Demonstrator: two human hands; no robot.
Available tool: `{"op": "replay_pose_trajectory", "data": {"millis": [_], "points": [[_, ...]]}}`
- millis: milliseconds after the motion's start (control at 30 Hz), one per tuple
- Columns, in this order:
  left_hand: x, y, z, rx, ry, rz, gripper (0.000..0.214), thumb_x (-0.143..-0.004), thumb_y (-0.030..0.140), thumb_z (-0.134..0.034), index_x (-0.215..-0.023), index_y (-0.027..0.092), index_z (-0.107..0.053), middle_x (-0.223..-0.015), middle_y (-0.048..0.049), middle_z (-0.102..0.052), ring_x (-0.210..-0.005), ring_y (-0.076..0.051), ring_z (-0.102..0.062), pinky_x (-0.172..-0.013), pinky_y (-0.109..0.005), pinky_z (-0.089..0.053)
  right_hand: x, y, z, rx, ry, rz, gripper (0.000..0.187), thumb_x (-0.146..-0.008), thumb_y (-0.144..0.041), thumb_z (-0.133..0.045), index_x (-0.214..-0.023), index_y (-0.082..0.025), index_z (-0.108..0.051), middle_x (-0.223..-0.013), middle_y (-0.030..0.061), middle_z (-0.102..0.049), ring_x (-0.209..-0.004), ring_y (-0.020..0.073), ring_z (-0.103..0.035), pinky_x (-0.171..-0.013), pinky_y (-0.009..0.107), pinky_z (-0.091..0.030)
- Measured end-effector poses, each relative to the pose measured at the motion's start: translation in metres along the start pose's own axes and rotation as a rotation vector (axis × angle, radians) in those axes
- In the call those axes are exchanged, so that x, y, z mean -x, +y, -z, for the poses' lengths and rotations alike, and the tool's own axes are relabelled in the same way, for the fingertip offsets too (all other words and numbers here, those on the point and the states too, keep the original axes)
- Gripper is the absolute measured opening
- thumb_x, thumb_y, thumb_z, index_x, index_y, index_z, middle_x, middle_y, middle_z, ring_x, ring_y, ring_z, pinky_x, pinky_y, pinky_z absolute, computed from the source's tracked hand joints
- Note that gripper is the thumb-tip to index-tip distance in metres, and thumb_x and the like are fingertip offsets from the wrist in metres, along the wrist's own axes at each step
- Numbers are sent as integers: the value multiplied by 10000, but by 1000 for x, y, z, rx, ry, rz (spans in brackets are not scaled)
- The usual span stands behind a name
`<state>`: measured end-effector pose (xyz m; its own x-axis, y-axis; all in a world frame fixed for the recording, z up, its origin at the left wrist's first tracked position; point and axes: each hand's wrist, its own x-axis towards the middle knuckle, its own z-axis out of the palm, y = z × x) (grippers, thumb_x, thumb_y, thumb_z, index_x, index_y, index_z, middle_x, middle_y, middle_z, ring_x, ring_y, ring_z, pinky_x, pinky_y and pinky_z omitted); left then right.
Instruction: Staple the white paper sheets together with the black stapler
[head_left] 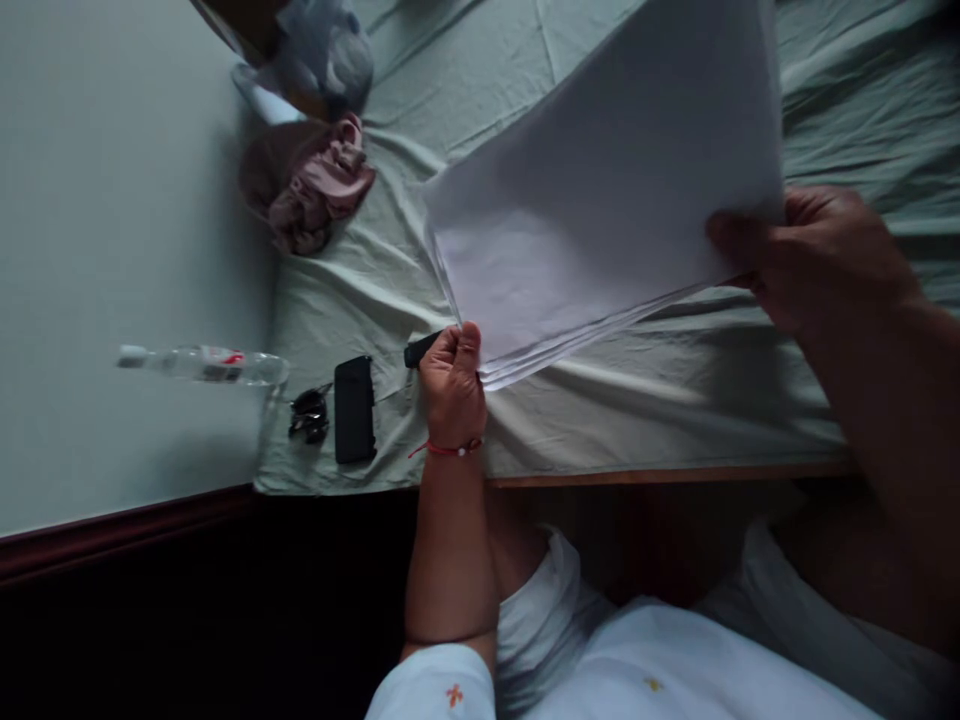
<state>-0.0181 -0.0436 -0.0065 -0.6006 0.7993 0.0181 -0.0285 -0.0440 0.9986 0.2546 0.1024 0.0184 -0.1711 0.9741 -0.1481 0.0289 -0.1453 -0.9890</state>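
A stack of white paper sheets [600, 190] is held up at a slant over the cloth-covered table, its lower edges slightly fanned. My right hand [832, 250] grips the stack's right side, thumb on top and fingers underneath. At the lower left corner, my left hand [454, 385] is closed, with its thumb pressed at the sheets' edge. A small black object [421, 349] sticks out to the left behind my left fingers. I cannot tell what it is, or whether that hand touches it.
A black phone-like slab [354, 410] and a bunch of keys [308, 415] lie left of my left hand. Beyond them is a clear plastic bottle [217, 365] beside the pale wall [112, 200]. Crumpled pink cloth [319, 190] and a plastic bag [330, 55] sit farther back on the green tablecloth [405, 260].
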Motion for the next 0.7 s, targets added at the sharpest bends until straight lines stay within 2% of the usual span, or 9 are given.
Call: {"op": "replay_pose_trajectory", "data": {"millis": [67, 133, 267, 367, 533, 700], "points": [[1, 1, 0, 19, -86, 21, 473, -634, 539, -948, -752, 191, -650, -652, 43, -540, -572, -70, -458, -521, -190, -364, -1, -1, 0, 10, 49, -4, 127, -752, -244, -641, -770, -129, -591, -658, -41, -530, -580, 39, -537, -608, 252, -475], [2, -1, 0, 1, -92, 23, 451, -633, 476, -967, -705, 184, -630, -607, 55, -494, -544, -61, -425, -506, -182, -351, -1, -2, 0, 13, 71, 6, 119, -755, -238, -637, -767, -132, -583, -646, -48, -519, -584, 39, -538, -620, 265, -475], [-1, -6, 1, -1, -19, 22, 555, -689, 563, -910, -595, 177, -522, -556, 63, -399, -508, -57, -357, -481, -192, -317, -1, -1, -2, 11, 57, 27, 149, -753, -260, -640, -746, -128, -572, -635, -47, -511, -583, 38, -531, -586, 234, -463], [-1, -5, -1, 54, -43, 56, 562, -709, 612, -874, -605, 187, -521, -555, 61, -405, -491, -61, -358, -457, -203, -302, -1, -1, -1, 13, 78, 2, 138, -750, -260, -643, -756, -135, -584, -645, -47, -517, -555, 23, -510, -544, 207, -444], [-1, -3, 0, 46, -38, 24, 449, -640, 485, -960, -713, 185, -633, -582, 70, -474, -463, -40, -338, -411, -187, -250, -2, -2, 1, 38, 106, 3, 160, -729, -295, -661, -777, -155, -600, -666, -49, -526, -592, 33, -523, -589, 251, -457], [-3, -7, -2, 66, 4, 29, 545, -661, 589, -911, -611, 182, -551, -546, 67, -458, -480, -51, -410, -465, -178, -360, -1, -4, -2, 14, 86, -16, 112, -748, -246, -644, -782, -151, -596, -697, -40, -535, -625, 37, -531, -605, 246, -456]]}}
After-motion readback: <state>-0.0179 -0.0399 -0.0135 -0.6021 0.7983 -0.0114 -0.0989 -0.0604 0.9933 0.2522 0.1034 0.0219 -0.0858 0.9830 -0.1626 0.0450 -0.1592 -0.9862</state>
